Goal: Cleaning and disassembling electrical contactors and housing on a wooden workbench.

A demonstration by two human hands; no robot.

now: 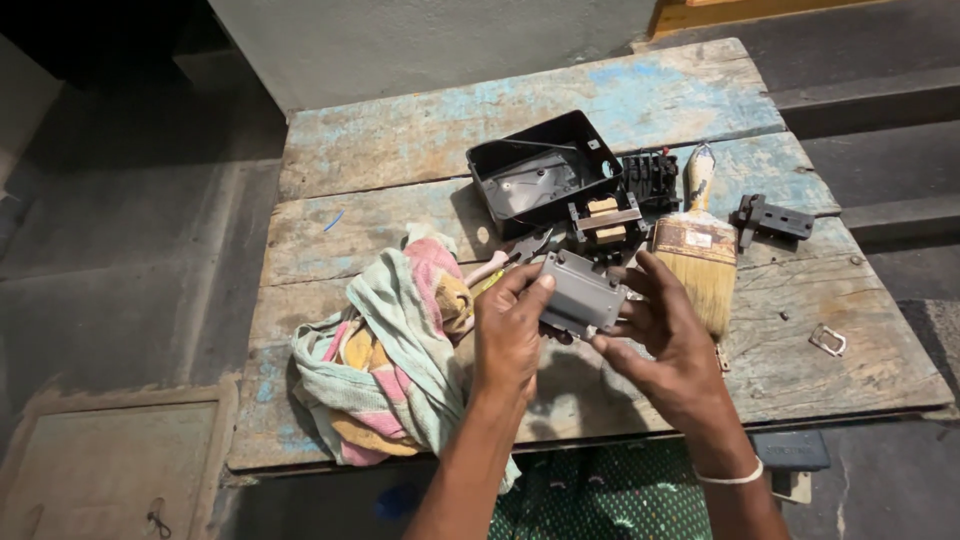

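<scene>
Both hands, left [507, 335] and right [672, 340], pinching grey cover [583, 292] just before black box [540, 172], inspecting; next probably careful turning.

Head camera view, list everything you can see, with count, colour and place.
Weathered wooden table: one, grey with blue paint traces, fills the middle.
Open black plastic box: one, black, table's far centre.
Black terminal block: one, black, right of the box.
Small part with tan core in a metal frame: one, in front of the box.
Flat bristle paintbrush: one, pale handle, tan bristles, right of centre.
Black bracket piece: one, black, far right.
Small metal clip: one, silver, right near edge.
Striped cloth rag: one, green, pink and yellow, left near edge.
Grey rectangular plastic cover: one, grey, held between both hands.
Left hand: grips the cover's left end.
Right hand: grips its right end; white band on wrist.
</scene>
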